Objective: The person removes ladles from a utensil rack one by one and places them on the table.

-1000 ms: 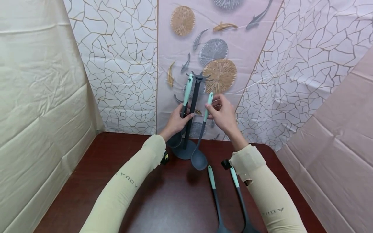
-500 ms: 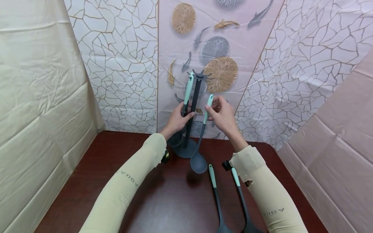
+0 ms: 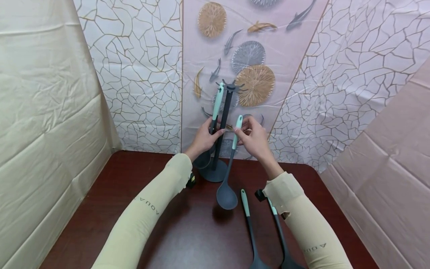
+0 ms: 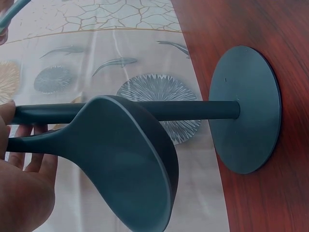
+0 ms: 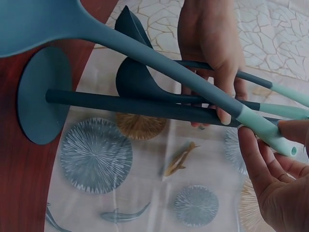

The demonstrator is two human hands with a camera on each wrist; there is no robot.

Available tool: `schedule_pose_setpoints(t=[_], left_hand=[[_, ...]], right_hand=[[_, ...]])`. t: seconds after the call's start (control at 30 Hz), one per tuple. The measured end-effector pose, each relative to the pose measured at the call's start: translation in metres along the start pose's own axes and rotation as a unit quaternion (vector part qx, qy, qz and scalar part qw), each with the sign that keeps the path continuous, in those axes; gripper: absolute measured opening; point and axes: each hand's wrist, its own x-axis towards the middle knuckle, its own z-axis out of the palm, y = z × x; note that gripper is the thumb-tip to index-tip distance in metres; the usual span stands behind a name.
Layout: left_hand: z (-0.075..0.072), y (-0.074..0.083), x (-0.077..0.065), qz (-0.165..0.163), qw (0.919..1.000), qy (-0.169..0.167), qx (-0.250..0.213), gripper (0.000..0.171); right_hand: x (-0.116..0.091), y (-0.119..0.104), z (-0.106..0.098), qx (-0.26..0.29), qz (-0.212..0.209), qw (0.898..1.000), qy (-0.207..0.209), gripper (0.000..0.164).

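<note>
We see the right hand [image 3: 254, 137] pinching, between thumb and fingers, the mint-green handle of a dark grey, round-bowled spoon [image 5: 176, 72]; its grip is narrow, just below the holed tip. The spoon slants beside the stand, bowl downward and clear of the reddish-brown, wood-grained worktop [image 3: 188, 231], with a dark shadow below it.

We see the left hand [image 3: 203, 139] wrapped round the upright post of a dark grey stand [image 4: 193, 110], its thumb across the front and its fingers behind. That grip also takes in the shaft of a dark grey, deep-bowled ladle [image 4: 113, 159] with a mint-green handle. The ladle's tip is at the stand's ring of curved hooks; whether it hangs on one we cannot tell. From the right wrist we find a second dark shaft with a mint-green end [image 5: 289, 93] by the left hand, its lower part unclear to us.

The stand's flat round base rests near the worktop's back edge. Nearer us, two dark utensils with mint-green handles, a left one [image 3: 251, 231] and a right one [image 3: 281, 235], lie side by side, lower ends cut off by the frame; the right sleeve [image 3: 309, 224], cream with printed letters, passes close over the second. Behind everything we see a pinkish cloth panel [image 3: 188, 37] printed with discs and fish.
</note>
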Motion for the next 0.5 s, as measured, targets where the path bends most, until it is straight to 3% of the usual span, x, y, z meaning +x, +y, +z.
schedule_pose_setpoints(t=[0.5], left_hand=[[0.0, 0.003, -0.001, -0.001, 1.0, 0.0, 0.005, 0.032]], right_hand=[[-0.016, 0.011, 0.021, -0.005, 0.022, 0.999, -0.03, 0.023]])
